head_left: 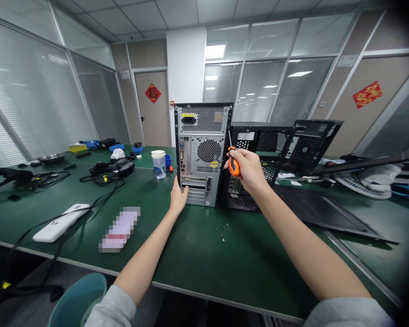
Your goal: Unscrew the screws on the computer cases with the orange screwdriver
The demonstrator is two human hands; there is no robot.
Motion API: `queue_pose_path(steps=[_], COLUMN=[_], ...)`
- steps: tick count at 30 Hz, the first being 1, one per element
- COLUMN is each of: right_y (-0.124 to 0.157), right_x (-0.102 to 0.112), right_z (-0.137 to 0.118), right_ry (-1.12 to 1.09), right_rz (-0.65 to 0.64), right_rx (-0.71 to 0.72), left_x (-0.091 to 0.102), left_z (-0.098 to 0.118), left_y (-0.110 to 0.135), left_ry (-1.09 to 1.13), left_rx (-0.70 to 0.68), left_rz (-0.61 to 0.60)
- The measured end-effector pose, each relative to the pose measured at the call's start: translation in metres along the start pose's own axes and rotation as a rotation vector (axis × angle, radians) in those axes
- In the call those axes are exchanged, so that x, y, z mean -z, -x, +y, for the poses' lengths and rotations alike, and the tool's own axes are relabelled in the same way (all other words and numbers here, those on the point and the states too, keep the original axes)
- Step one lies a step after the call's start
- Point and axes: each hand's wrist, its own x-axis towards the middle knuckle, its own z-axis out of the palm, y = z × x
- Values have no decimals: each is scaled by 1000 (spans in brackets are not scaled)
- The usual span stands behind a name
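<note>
A grey computer tower (201, 154) stands upright on the green table (197, 263), its rear panel facing me. My left hand (178, 198) rests flat against the tower's lower left edge, fingers stretched out. My right hand (247, 169) is closed round an orange-handled screwdriver (233, 164), whose shaft points up at the tower's right rear edge. Several small screws (222, 231) lie on the table in front of the tower.
A second open black case (259, 159) stands right of the tower, a detached black side panel (323, 213) lies flat beside it. A plastic cup (158, 164), cables (71, 213), a white device (59, 223) and small bins (116, 147) sit to the left. A teal chair (77, 297) is below the table edge.
</note>
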Motion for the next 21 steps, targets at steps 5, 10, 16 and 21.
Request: queue_pose_path(steps=[5,10,16,21], right_y=[0,0,-1,0], right_x=[-4,-8,-11,-13], right_z=[-5,-13,-20,-23], right_ry=[-58,-191,-321,-357], right_rz=[-12,-59,-62,-88], right_rx=[-9,-45,-88,-110], left_x=[1,1,0,-4], left_z=[0,2,-3,-6], left_y=[0,0,-1,0], left_ry=[-1,1,14,13], left_rx=[2,11,-21,-57], left_rz=[-8,-9,0,32])
